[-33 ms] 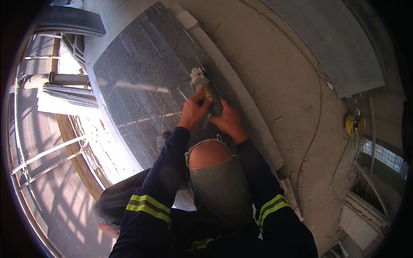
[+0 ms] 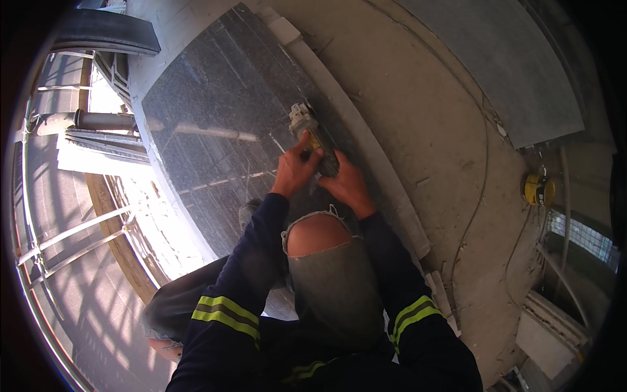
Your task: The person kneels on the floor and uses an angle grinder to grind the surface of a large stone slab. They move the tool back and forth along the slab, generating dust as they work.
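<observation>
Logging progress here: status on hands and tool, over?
Left hand, right hand on power tool. Tool over dark slab. Bare knee between sleeves.

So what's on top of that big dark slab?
A power tool, held in the left hand and right hand, appears to rest on the slab, which shows pale streaks. The surface beneath tool, hands and bent knee is covered.

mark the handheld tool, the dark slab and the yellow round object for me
Handheld tool [image 2: 315,140]: head view, on its yellow mid-body.
Dark slab [image 2: 209,108]: head view, on its upper face.
Yellow round object [image 2: 539,190]: head view, on its side.
</observation>
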{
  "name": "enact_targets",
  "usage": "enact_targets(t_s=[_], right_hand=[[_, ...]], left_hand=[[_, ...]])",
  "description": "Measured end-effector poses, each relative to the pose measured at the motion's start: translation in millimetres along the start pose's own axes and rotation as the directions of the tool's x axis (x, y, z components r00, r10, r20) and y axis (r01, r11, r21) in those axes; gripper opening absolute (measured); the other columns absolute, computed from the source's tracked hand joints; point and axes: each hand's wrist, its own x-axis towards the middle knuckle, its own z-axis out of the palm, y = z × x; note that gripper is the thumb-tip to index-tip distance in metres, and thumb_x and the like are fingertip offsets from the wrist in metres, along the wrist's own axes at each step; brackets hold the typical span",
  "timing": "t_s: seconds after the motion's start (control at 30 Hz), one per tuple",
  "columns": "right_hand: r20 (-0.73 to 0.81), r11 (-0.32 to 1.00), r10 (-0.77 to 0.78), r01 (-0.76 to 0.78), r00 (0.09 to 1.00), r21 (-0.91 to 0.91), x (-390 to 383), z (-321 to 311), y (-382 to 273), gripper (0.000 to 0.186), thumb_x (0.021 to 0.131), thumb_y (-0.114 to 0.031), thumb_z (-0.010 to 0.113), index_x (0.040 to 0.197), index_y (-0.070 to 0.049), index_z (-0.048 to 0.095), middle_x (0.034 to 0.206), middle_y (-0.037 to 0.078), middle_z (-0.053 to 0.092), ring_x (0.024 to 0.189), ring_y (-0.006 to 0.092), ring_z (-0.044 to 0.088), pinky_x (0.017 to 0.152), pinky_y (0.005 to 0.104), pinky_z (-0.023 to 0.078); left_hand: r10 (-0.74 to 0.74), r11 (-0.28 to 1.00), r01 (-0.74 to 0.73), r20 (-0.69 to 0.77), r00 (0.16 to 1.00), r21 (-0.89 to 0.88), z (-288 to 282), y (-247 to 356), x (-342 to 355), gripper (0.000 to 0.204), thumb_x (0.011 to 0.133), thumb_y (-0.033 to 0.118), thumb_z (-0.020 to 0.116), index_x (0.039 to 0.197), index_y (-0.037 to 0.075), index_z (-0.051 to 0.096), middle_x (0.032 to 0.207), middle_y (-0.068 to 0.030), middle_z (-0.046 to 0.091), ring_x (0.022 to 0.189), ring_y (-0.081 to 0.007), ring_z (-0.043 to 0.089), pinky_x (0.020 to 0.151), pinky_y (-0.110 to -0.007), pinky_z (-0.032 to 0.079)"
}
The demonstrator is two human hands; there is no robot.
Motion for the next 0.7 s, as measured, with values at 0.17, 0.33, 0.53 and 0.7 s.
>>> enact_targets(t_s=[0.17,0.33,0.53,0.7], right_hand=[[0.002,1.0,-0.02,0.02,1.0,0.013,-1,-1,3,0.097,0.073,-0.033,0.086,0.156,-0.001,0.048,0.124,0.029,0.074,0.119,0.0462,0.07,0.101,0.051,0.056],[-0.007,0.999,0.005,-0.006,1.0,-0.04,-4,-2,2,0.094,0.073,-0.031,0.085,0.156,-0.003,0.049,0.125,0.028,0.074,0.119,0.0467,0.07,0.1,0.0516,0.056],[-0.023,0.999,0.028,-0.027,0.999,0.027,-10,-4,-2,0.082,0.075,-0.026,0.084,0.15,-0.008,0.055,0.121,0.023,0.075,0.116,0.0424,0.072,0.096,0.0482,0.056],[0.0,1.0,0.02,-0.02,1.0,0.019,-12,-8,-5,0.092,0.073,-0.03,0.085,0.155,-0.006,0.05,0.126,0.027,0.074,0.12,0.0454,0.069,0.101,0.0518,0.055]], left_hand=[[0.003,1.0,-0.003,0.012,1.0,-0.023,-2,3,-1,0.08,0.095,0.043,0.076,0.159,0.002,0.051,0.113,-0.0336,0.076,0.113,-0.0414,0.076,0.099,-0.044,0.056],[-0.023,1.0,0.023,0.037,0.999,-0.015,-3,6,-4,0.079,0.095,0.042,0.075,0.158,0.001,0.052,0.113,-0.035,0.075,0.115,-0.0439,0.075,0.1,-0.045,0.056],[0.008,1.0,-0.007,0.032,0.999,-0.03,-2,8,-6,0.079,0.095,0.04,0.075,0.158,-0.002,0.051,0.113,-0.0347,0.076,0.114,-0.0422,0.076,0.1,-0.044,0.056],[-0.006,1.0,0.008,0.051,0.999,-0.027,-4,11,-7,0.079,0.095,0.039,0.076,0.157,-0.003,0.051,0.111,-0.0336,0.076,0.112,-0.0415,0.077,0.098,-0.044,0.057]])
